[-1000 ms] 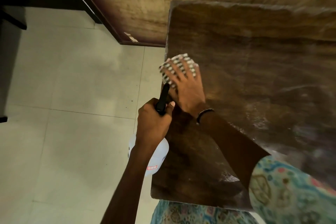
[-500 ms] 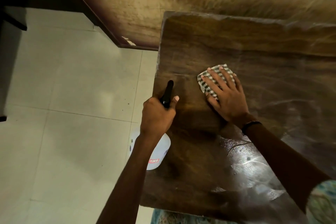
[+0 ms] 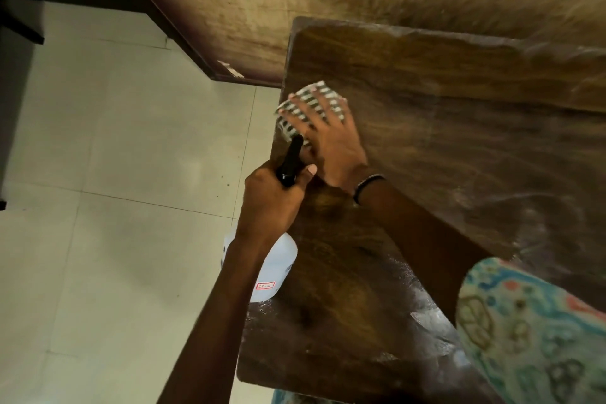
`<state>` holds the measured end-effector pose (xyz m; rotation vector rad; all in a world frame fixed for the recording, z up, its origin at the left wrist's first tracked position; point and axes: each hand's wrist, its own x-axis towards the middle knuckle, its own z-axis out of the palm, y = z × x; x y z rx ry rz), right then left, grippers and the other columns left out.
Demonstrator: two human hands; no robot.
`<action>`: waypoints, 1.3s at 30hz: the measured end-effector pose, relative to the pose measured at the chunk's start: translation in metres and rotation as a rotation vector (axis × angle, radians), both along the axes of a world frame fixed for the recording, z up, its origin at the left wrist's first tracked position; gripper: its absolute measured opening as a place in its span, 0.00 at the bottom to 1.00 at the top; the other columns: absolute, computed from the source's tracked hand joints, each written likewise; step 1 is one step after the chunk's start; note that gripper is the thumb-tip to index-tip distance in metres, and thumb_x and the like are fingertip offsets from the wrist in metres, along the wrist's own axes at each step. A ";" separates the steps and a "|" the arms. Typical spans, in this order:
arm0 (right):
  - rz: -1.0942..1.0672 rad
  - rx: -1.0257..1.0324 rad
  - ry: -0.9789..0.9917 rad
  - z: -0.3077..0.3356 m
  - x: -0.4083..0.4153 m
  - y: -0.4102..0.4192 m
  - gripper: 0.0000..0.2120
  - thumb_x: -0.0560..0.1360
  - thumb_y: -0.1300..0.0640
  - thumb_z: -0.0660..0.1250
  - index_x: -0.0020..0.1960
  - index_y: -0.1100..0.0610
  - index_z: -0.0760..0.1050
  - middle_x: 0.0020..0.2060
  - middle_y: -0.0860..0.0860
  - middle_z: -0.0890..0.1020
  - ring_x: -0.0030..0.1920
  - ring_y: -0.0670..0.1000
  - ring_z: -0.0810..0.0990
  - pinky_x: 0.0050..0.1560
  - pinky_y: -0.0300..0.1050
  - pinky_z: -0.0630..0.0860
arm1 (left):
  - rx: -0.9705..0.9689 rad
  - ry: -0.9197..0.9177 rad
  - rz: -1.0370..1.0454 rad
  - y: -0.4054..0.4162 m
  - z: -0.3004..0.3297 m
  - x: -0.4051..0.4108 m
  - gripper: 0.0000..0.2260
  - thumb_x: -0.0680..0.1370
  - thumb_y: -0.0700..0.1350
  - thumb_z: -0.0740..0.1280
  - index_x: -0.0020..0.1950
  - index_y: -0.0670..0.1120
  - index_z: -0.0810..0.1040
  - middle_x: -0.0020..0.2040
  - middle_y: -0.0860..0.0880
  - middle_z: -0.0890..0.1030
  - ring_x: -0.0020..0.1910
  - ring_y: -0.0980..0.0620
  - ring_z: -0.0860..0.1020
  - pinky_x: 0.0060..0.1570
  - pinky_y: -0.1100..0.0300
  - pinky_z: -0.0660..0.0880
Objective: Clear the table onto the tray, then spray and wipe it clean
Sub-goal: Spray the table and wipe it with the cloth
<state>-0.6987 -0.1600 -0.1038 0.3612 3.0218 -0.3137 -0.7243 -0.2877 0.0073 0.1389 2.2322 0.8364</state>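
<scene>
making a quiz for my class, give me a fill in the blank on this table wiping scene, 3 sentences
1. The right hand presses a checked ____ flat on the wooden table.
2. The left hand has its grip closed on a spray bottle whose body is ____ in colour.
3. The cloth lies at the table's ____ edge, beside the tiled floor.

Missing words: cloth; white; left

Desk (image 3: pixel 442 174): dark brown wood grain. Cloth (image 3: pixel 311 108): black-and-white check. Spray bottle (image 3: pixel 273 275): white body, black nozzle, red-bordered label. Sleeve (image 3: pixel 537 328): teal floral print. Floor (image 3: pixel 114 174): pale tiles.
</scene>
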 end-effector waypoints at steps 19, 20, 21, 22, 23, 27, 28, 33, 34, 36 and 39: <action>-0.013 -0.008 0.061 -0.009 -0.024 0.000 0.25 0.77 0.48 0.57 0.74 0.48 0.62 0.74 0.51 0.64 0.76 0.58 0.57 0.74 0.66 0.49 | 0.005 0.061 -0.004 0.022 -0.005 -0.023 0.19 0.73 0.54 0.68 0.56 0.41 0.77 0.43 0.47 0.77 0.42 0.48 0.75 0.43 0.58 0.69; 0.060 -0.020 0.074 -0.009 -0.015 -0.005 0.25 0.77 0.47 0.55 0.73 0.48 0.64 0.73 0.51 0.66 0.75 0.58 0.58 0.74 0.65 0.49 | -0.001 0.073 -0.019 0.025 -0.005 -0.023 0.19 0.74 0.54 0.69 0.57 0.41 0.77 0.44 0.47 0.77 0.43 0.48 0.75 0.44 0.59 0.68; 0.117 -0.032 0.082 -0.009 -0.002 -0.004 0.24 0.77 0.46 0.54 0.73 0.49 0.65 0.72 0.52 0.68 0.75 0.58 0.59 0.75 0.63 0.49 | -0.006 0.082 -0.031 0.027 -0.005 -0.024 0.20 0.74 0.54 0.69 0.58 0.42 0.77 0.46 0.47 0.79 0.45 0.48 0.76 0.45 0.60 0.69; 0.156 -0.037 0.087 -0.010 0.012 0.001 0.24 0.77 0.45 0.55 0.72 0.50 0.66 0.71 0.52 0.69 0.75 0.58 0.61 0.75 0.63 0.51 | -0.010 0.083 -0.036 0.031 -0.007 -0.026 0.20 0.73 0.54 0.69 0.59 0.42 0.77 0.48 0.45 0.80 0.47 0.47 0.77 0.46 0.60 0.70; 0.176 -0.033 0.092 -0.010 0.026 0.011 0.24 0.77 0.45 0.57 0.71 0.51 0.67 0.71 0.52 0.69 0.74 0.58 0.62 0.74 0.63 0.53 | -0.014 0.075 -0.036 0.035 -0.008 -0.028 0.20 0.73 0.54 0.69 0.59 0.42 0.77 0.49 0.44 0.81 0.47 0.46 0.78 0.45 0.59 0.71; 0.068 0.015 0.048 -0.006 0.065 0.062 0.27 0.77 0.44 0.56 0.74 0.47 0.60 0.75 0.50 0.63 0.76 0.56 0.57 0.74 0.63 0.52 | -0.022 0.035 -0.012 0.053 -0.012 -0.035 0.19 0.73 0.55 0.68 0.55 0.42 0.77 0.43 0.45 0.78 0.46 0.42 0.80 0.42 0.57 0.72; 0.018 0.022 0.039 -0.005 0.066 0.075 0.27 0.77 0.43 0.55 0.75 0.46 0.58 0.75 0.49 0.61 0.76 0.55 0.56 0.74 0.62 0.51 | -0.026 0.039 -0.007 0.058 -0.012 -0.036 0.20 0.74 0.56 0.68 0.56 0.41 0.76 0.43 0.46 0.77 0.45 0.43 0.79 0.43 0.58 0.72; -0.122 0.061 0.037 -0.005 0.052 0.110 0.26 0.79 0.43 0.54 0.76 0.47 0.57 0.76 0.48 0.58 0.76 0.54 0.53 0.75 0.58 0.48 | -0.040 0.014 0.005 0.071 -0.015 -0.042 0.23 0.74 0.58 0.66 0.57 0.40 0.76 0.44 0.46 0.77 0.49 0.42 0.80 0.50 0.56 0.75; -0.135 0.059 0.043 -0.006 0.047 0.113 0.26 0.79 0.43 0.54 0.76 0.47 0.57 0.76 0.48 0.58 0.76 0.54 0.54 0.75 0.59 0.49 | -0.035 0.001 0.010 0.072 -0.017 -0.044 0.23 0.73 0.58 0.66 0.57 0.41 0.76 0.44 0.45 0.78 0.49 0.41 0.80 0.51 0.55 0.75; -0.173 0.053 0.049 -0.006 0.034 0.116 0.26 0.79 0.43 0.53 0.75 0.47 0.57 0.76 0.48 0.59 0.76 0.55 0.53 0.74 0.60 0.50 | -0.023 -0.011 0.018 0.074 -0.019 -0.046 0.23 0.73 0.58 0.67 0.57 0.40 0.76 0.47 0.43 0.80 0.49 0.41 0.80 0.52 0.53 0.76; -0.255 0.025 0.020 -0.004 -0.002 0.117 0.26 0.78 0.43 0.52 0.75 0.46 0.56 0.77 0.49 0.57 0.77 0.57 0.51 0.73 0.62 0.49 | -0.025 -0.004 0.028 0.074 -0.021 -0.050 0.24 0.73 0.58 0.67 0.58 0.40 0.75 0.49 0.41 0.81 0.48 0.41 0.80 0.53 0.52 0.77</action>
